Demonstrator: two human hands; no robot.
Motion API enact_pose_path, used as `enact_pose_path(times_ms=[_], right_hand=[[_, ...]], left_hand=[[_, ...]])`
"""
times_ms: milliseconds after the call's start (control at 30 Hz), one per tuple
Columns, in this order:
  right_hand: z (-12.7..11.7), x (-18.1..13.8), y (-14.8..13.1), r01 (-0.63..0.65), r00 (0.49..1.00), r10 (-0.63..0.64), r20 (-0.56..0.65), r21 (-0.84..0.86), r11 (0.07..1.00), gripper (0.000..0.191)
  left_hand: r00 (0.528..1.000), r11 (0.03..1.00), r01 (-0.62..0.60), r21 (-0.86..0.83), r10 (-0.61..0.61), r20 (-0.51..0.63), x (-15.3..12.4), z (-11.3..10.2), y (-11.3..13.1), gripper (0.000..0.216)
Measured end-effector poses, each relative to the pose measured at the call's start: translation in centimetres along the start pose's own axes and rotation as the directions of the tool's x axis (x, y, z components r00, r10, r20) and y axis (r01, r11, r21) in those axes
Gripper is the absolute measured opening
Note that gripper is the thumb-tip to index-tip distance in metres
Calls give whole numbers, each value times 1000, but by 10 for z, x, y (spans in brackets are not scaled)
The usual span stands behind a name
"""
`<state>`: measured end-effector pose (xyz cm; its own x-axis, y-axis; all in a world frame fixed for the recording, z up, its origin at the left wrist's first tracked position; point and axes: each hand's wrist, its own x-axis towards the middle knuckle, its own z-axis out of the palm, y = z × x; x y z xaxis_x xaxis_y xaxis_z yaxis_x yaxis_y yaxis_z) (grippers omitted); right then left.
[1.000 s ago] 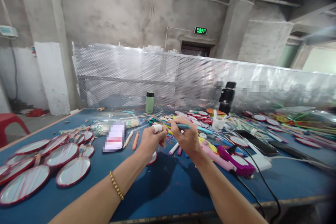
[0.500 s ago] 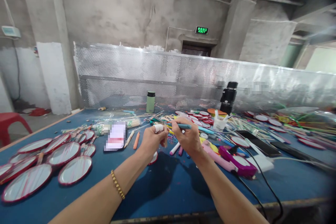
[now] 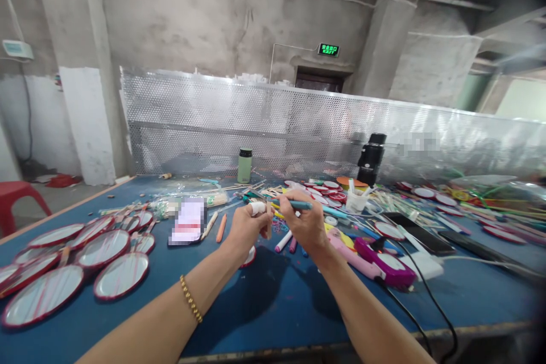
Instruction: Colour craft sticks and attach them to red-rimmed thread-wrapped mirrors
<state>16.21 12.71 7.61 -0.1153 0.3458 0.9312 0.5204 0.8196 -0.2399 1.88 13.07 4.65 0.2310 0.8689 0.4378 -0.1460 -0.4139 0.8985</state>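
Observation:
Pinched in my left hand [image 3: 251, 222] is a flat wooden stick [image 3: 269, 220], held upright; white tape wraps one finger. My right hand [image 3: 306, 220] grips a teal marker pen [image 3: 297, 205], its tip end pointing left toward the top of the stick. Whether the tip touches the wood I cannot make out. Under my left wrist a small white disc with a red rim [image 3: 249, 256] shows in part; the wrist hides the rest. Loose pink and purple markers [image 3: 284, 241] lie on the blue table between my hands, and an orange pen [image 3: 221, 228] lies left of them.
Several red-rimmed round discs [image 3: 121, 276] with wooden sticks lie at the left, near a phone [image 3: 188, 222]. To the right are a pink and purple glue gun-like tool [image 3: 386, 264], cables and a dark phone [image 3: 420, 232]. A green bottle [image 3: 244, 166] and a black flask [image 3: 371, 159] stand behind.
Almost nothing differs. Both hands keep their grip and place, with only a very slight shift of the view.

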Motion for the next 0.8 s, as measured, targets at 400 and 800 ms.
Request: enact_pose_path(times_ms=[400, 800], right_hand=[[0, 1, -3, 5, 1000, -5, 2, -8, 1000, 22], [0, 0, -2, -10, 1000, 10, 25, -21, 1000, 24]], left_hand=[[1000, 1000, 3, -10, -3, 5, -2, 1, 3, 32], [1000, 1000, 10, -20, -11, -14, -2, 1, 2, 33]])
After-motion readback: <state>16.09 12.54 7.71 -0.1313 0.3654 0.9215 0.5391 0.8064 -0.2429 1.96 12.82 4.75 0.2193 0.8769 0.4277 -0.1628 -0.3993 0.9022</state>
